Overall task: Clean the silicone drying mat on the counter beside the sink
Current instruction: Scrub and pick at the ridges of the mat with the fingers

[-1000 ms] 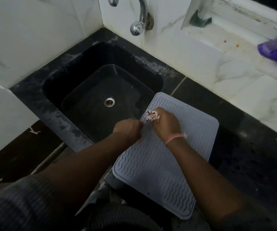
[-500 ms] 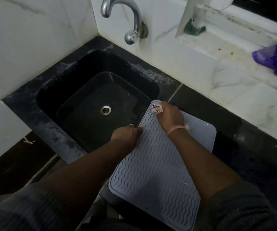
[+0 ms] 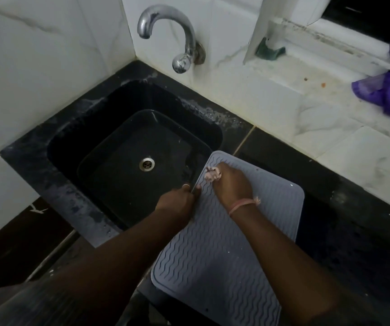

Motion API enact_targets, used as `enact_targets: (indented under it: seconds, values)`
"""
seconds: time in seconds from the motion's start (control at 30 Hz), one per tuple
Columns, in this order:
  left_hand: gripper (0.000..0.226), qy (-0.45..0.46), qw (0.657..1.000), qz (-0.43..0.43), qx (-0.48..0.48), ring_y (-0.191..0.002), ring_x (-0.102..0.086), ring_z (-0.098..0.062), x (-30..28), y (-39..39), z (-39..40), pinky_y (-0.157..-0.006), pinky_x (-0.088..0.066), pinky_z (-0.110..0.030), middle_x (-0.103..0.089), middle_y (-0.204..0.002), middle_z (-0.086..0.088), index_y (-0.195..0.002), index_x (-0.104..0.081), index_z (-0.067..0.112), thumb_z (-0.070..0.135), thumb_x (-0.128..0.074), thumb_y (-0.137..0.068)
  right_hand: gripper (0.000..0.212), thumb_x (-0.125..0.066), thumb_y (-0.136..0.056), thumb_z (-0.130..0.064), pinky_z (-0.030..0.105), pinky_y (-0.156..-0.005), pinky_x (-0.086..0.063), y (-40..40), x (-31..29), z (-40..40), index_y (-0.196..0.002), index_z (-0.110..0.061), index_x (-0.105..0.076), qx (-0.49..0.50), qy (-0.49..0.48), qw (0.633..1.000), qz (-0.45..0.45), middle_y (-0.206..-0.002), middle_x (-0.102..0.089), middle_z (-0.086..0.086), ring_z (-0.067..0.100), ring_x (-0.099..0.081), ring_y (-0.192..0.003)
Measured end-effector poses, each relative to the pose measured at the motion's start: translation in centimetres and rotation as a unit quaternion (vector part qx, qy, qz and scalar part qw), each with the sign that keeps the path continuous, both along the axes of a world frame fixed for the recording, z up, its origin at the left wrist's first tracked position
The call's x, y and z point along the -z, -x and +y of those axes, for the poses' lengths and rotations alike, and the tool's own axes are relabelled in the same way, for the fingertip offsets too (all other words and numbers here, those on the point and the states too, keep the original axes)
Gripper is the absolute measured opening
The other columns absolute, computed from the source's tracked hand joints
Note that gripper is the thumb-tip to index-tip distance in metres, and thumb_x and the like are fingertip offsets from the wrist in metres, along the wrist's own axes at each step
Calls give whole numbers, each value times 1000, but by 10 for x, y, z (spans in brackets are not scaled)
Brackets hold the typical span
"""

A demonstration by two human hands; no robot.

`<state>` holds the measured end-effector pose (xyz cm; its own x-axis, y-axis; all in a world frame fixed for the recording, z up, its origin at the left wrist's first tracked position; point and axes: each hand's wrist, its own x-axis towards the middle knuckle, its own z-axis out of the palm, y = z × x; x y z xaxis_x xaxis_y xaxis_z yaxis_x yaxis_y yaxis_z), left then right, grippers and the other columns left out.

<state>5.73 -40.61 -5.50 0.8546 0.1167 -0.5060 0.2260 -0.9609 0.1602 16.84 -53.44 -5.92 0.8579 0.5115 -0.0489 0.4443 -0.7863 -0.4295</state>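
Head view: black sink [image 3: 76, 147] with drain [image 3: 146, 164]; grey mat [image 3: 215, 262] beside.

White marble-veined wall tiles [image 3: 48, 67]; chrome tap [image 3: 184, 43]; window ledge [image 3: 306, 74], purple cloth [image 3: 386, 92] on it; dim light.

text: none legible — labels: none | brands: none | numbers, signs: none
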Motion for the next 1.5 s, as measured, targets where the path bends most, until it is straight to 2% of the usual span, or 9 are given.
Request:
enact_targets:
  seconds: [0.4,0.53,0.63,0.77,0.9,1.0,1.17,1.37,1.5]
  values:
    - [81,4,1000,28,-2,-113,-58,-27,-10,-8,-1,-84,-55,-39,-47,-139,-14,-161,-16,23,29,-65,-97,16,-63,-91,-19,39,-67,-54,-75,-7,13,-106,-12,-60,1,31,999,-34,-91,-70,15,36,-66,-86]
    - [82,3,1000,26,-11,-114,-58,-27,-10,-8,-4,-84,-56,-40,-47,-140,-14,-160,-18,23,28,-67,-95,12,-62,-95,-20,32,-66,-46,-54,-6,10,-105,-14,-62,8,9,1000,-16,-94,-71,11,30,-67,-88]
    - [76,-6,1000,12,-16,-110,-60,-27,-10,-6,-5,-81,-55,-39,-49,-136,-13,-157,-25,24,29,-68,-95,13,-59,-99,-22,34,-78,-54,-13,-2,7,-109,-20,-66,-21,8,1000,-4,-96,-70,3,21,-67,-92]
    - [71,-22,999,20,-13,-109,-60,-27,-12,-7,-7,-81,-54,-39,-51,-131,-11,-152,-35,24,28,-73,-92,12,-61,-98,-25,31,-76,-54,14,-2,0,-109,-20,-64,-63,6,998,-12,-96,-70,-1,18,-67,-91]
    - [81,-9,999,33,-6,-113,-59,-27,-14,-9,-6,-82,-54,-39,-50,-137,-13,-159,-22,23,27,-69,-94,16,-59,-97,-22,40,-78,-57,-23,-3,-3,-111,-15,-65,-22,6,999,-28,-99,-71,8,28,-67,-94]
    - [84,-3,999,40,-10,-115,-59,-28,-14,-7,-5,-86,-56,-41,-48,-139,-14,-160,-16,25,30,-68,-95,8,-59,-95,-18,41,-68,-56,-48,-7,1,-102,-13,-60,-5,16,999,-44,-90,-70,13,34,-67,-85]
    - [87,0,999,46,-14,-110,-60,-26,-15,-4,-4,-83,-56,-40,-50,-137,-14,-163,-7,29,34,-64,-98,12,-61,-94,-17,38,-74,-54,-79,-10,1,-104,-10,-63,52,-8,998,21,-97,-71,15,35,-67,-92]
    - [89,2,999,47,-17,-109,-61,-27,-15,-6,-3,-81,-55,-39,-51,-137,-15,-163,-6,27,31,-65,-97,5,-62,-94,-14,32,-70,-45,-65,1,-2,-97,-14,-65,45,-39,998,27,-96,-70,9,30,-65,-92]
    - [91,-7,998,54,-13,-110,-61,-27,-17,-6,-4,-84,-57,-42,-51,-138,-16,-163,-6,27,31,-66,-96,9,-62,-93,-13,36,-77,-51,-47,0,5,-101,-17,-65,37,-16,999,12,-101,-71,8,31,-67,-99]
